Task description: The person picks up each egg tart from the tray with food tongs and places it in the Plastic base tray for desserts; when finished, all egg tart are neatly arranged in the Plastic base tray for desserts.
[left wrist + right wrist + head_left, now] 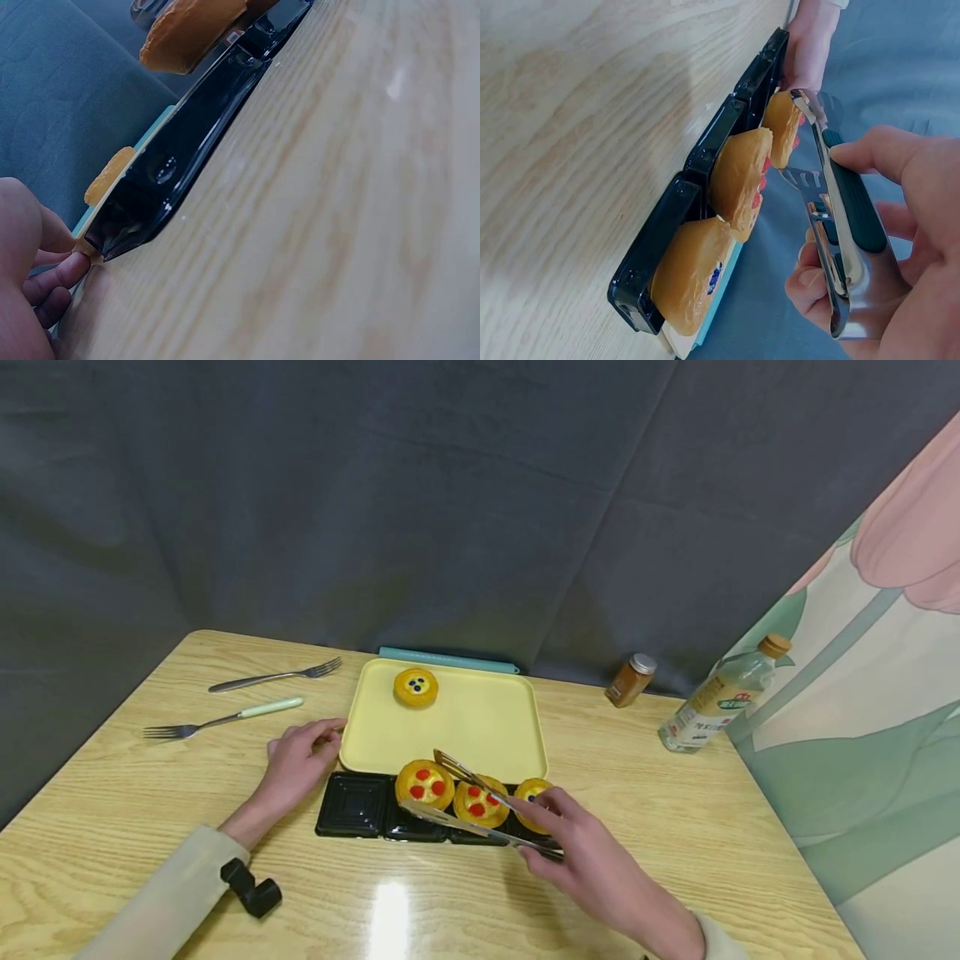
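Note:
My left hand (302, 760) pinches the left rim of a yellow tray (480, 727) between thumb and finger. In my right hand (592, 860) is a pair of metal tongs (847, 217) with dark green grips. The tong tips stand on either side of a red-topped egg tart (424, 783), which shows over the black compartment box (354, 806). A second red-topped tart (480, 806) and a blue-dotted tart (531, 793) sit in the box further right. Another blue-dotted tart (416, 687) lies on the tray near its back left.
Two forks lie at the left, one all metal (277, 678) and one with a pale green handle (225, 718). A teal strip (450, 661) runs behind the tray. A small brown jar (631, 681) and a clear labelled bottle (720, 697) stand at the right.

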A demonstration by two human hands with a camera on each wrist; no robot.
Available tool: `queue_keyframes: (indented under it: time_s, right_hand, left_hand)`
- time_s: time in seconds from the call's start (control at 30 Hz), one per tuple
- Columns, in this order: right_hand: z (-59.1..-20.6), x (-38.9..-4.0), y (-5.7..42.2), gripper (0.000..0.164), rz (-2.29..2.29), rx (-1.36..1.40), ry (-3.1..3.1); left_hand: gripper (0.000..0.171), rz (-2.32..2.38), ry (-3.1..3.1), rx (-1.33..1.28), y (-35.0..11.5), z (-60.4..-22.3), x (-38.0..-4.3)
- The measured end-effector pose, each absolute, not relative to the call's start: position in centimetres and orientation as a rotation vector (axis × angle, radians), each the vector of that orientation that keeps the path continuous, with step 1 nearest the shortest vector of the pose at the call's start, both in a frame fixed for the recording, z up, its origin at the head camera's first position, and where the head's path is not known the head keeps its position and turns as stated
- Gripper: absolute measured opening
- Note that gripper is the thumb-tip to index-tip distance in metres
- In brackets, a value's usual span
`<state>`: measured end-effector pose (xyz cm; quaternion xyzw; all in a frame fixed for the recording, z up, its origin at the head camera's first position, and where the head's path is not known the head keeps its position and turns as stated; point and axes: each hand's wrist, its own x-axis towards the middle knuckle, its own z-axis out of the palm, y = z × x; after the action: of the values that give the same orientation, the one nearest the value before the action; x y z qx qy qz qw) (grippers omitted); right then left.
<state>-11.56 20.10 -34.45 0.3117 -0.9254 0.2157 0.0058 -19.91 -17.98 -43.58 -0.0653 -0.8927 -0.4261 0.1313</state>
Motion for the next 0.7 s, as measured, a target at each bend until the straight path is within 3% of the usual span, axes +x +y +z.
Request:
queue_keyframes:
  time_s: [0.7]
  right_hand:
    - [-35.02, -11.17, 19.97, 0.052, 0.637, 0.979, -2.923]
  left_hand:
    - [0.035, -1.235, -2.604, -0.181, -18.03, -43.80, -20.07]
